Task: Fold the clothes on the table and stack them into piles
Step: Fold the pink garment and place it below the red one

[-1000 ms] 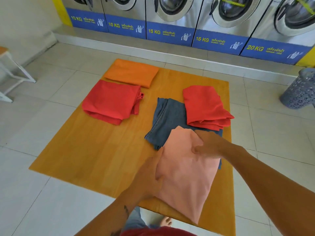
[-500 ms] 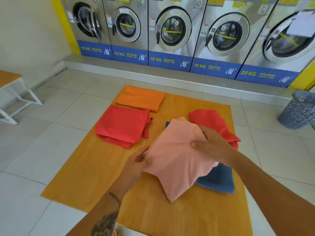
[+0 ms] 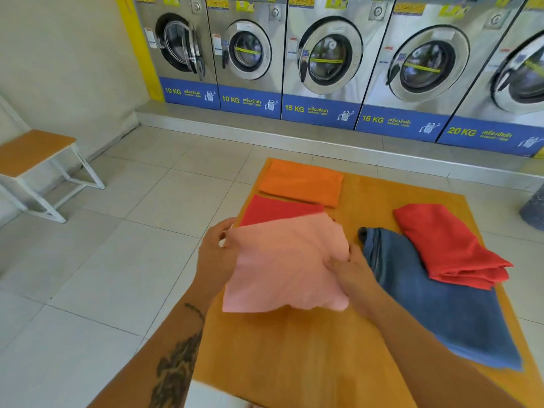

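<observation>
A folded pink cloth is held above the wooden table, over the near part of a folded red cloth. My left hand grips the pink cloth's left edge and my right hand grips its right edge. A folded orange cloth lies at the table's far left corner. To the right lies a blue denim garment, with a second folded red cloth overlapping its far right side.
A row of washing machines stands on a raised step behind the table. A small white-legged bench stands at the left wall. A grey laundry basket shows at the right edge. Tiled floor surrounds the table.
Both hands have carried the pink cloth to the left, off the blue denim garment and over the left red cloth. The camera view has tilted up and turned left.
</observation>
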{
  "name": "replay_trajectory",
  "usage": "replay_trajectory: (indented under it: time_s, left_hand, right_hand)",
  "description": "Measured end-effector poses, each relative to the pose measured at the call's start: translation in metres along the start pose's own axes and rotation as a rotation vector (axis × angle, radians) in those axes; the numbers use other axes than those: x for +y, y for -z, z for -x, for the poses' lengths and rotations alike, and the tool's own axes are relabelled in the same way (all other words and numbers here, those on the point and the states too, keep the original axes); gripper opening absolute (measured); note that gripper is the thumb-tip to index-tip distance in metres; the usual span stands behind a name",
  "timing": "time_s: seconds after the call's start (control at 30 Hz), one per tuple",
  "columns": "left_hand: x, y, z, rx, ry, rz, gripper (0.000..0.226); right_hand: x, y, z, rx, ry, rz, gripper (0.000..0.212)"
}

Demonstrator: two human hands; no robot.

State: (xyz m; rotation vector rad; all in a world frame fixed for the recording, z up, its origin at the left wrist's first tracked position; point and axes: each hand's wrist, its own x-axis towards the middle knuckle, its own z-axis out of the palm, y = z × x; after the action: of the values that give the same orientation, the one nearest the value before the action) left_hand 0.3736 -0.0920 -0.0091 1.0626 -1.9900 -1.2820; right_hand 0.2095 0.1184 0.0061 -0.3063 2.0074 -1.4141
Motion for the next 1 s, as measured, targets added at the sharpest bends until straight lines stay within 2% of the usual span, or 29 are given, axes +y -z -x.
replay_trajectory:
  time_s: [0.07,0.13,0.23,0.37,0.43,0.53,0.7,0.83,0.9,1.0]
  left_hand:
    - [-0.022,-0.004,-0.002,-0.141,0.016,-0.238,0.05]
    - [-0.046,-0.013,0.01,-0.31,0.041,-0.37,0.058]
    - [-0.073,-0.027,0.033,-0.467,0.027,-0.618,0.065]
    - [-0.088,-0.027,0.041,-0.434,-0.095,-0.729,0.066]
    - [-0.094,-0.023,0.036,-0.416,-0.135,-0.754,0.067]
    - [-0.099,-0.017,0.031,-0.427,-0.169,-0.782,0.066]
    - [-0.097,-0.016,0.024,-0.461,-0.155,-0.763,0.065]
    - [-0.097,-0.005,0.016,-0.492,-0.163,-0.776,0.064]
    - [-0.09,-0.003,0.014,-0.465,-0.122,-0.733,0.06]
    - [-0.061,-0.011,0.012,-0.345,-0.105,-0.579,0.05]
  right_hand:
    - [0.032,-0.022,0.003,0.012,-0.131,0.065,0.073]
    - [0.05,-0.034,0.006,0.085,-0.166,0.161,0.083]
    - [0.048,-0.039,0.002,0.219,-0.012,0.353,0.087]
    - [0.052,-0.049,0.009,0.061,0.081,0.64,0.073]
    - [0.057,-0.052,0.013,0.067,0.11,0.728,0.061]
    - [0.06,-0.052,0.008,0.024,0.075,0.779,0.056]
    - [0.045,-0.047,0.0,-0.101,-0.074,0.702,0.063]
    - [0.043,-0.041,0.008,-0.202,-0.115,0.669,0.068]
    - [0.041,-0.032,0.007,-0.188,-0.141,0.583,0.066]
    - [0.032,-0.011,0.008,-0.142,-0.087,0.54,0.062]
